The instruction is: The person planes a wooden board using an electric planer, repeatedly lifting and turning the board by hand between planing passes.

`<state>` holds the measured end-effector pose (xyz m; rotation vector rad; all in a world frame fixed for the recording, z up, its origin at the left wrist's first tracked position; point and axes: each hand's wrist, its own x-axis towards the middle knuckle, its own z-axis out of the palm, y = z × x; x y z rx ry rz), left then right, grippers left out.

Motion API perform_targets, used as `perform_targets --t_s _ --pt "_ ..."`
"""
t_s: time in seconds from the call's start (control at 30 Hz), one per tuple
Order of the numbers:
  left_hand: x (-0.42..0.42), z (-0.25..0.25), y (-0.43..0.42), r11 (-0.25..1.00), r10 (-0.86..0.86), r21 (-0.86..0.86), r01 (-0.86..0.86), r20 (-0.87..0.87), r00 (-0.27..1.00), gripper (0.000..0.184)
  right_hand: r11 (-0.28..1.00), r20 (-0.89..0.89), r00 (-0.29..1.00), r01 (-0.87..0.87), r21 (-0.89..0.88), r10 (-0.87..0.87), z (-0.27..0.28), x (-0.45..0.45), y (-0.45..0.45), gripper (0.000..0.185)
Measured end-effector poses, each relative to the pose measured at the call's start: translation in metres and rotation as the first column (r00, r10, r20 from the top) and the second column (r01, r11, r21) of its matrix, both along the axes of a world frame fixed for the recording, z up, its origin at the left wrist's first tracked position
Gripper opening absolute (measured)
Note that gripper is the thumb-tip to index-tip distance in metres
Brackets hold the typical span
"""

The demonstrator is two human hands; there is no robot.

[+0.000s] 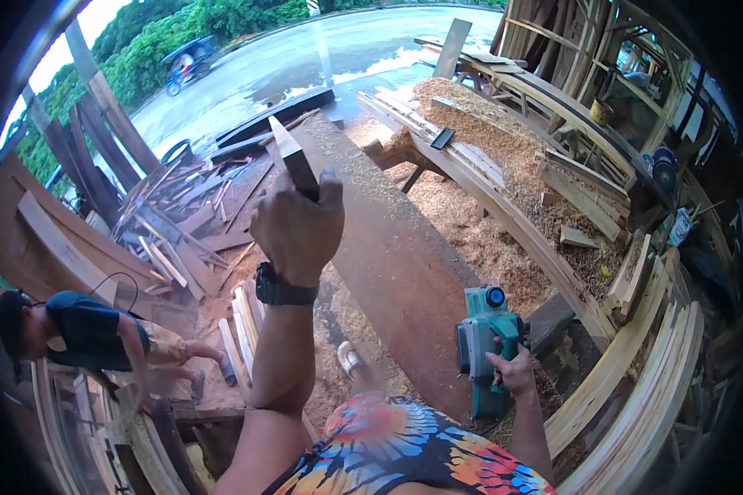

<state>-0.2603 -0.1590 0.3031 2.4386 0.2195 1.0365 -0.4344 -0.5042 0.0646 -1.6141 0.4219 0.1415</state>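
Observation:
My left hand (299,223), with a dark watch on its wrist, is closed around a piece of wood (293,157) raised over the workbench. The piece shows a pale narrow face and a darker side, and its far end points away from me. My right hand (516,369) is wrapped round the handle of a green electric planer (491,355), held at the right edge of the bench near my body. Below both hands runs the long brown workbench plank (388,280), dusted with shavings at its far end.
Long boards (504,206) lie right of the bench, with a dark phone-like object (442,139) on them. Wood shavings (454,223) cover the ground. Scrap wood (182,239) is piled left. Another person (99,330) bends over timber at lower left. Stacked planks (644,396) stand at lower right.

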Motion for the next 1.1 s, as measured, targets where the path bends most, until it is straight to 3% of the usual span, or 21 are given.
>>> perform_targets --t_s 0.63,0.83,1.1 --pt "0.002 -0.004 0.006 0.999 -0.025 0.036 0.022 0.103 0.994 0.048 1.0 0.008 1.0 -0.006 -0.004 0.006 0.006 0.0 0.003 0.041" --pt "0.002 0.0 -0.002 0.999 0.04 0.037 -0.04 0.001 0.999 0.045 1.0 0.015 1.0 -0.014 -0.003 0.014 0.002 0.0 0.001 0.042" --pt "0.008 0.004 -0.005 0.999 0.038 0.018 -0.038 -0.005 0.999 0.04 0.999 0.018 1.0 -0.024 -0.025 0.025 0.005 0.0 0.002 0.041"
